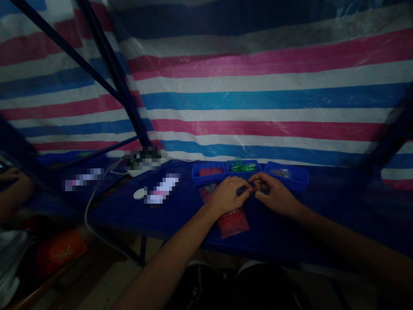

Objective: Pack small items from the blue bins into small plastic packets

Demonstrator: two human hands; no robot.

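My left hand [230, 193] and my right hand [272, 192] meet above the blue table, fingertips pinched close together. Whatever lies between the fingers is too small and dark to name. Under my left hand and wrist are red plastic packets [234, 223], partly hidden by the hand. Just beyond the hands stand three blue bins in a row. The left bin [209, 178] holds something red. Green items [244, 166] fill the middle one. Inside the right bin [301, 180] are small clear or metallic pieces [281, 172].
A white oval object [140, 193] lies on the table [125, 215] at the left, beside a blurred-out rectangle [163, 189]. A white cable [87, 206] hangs over the table's edge. Blue frame bars [129, 110] and a striped sheet [258, 101] stand behind. At far left is another person's arm [14, 189].
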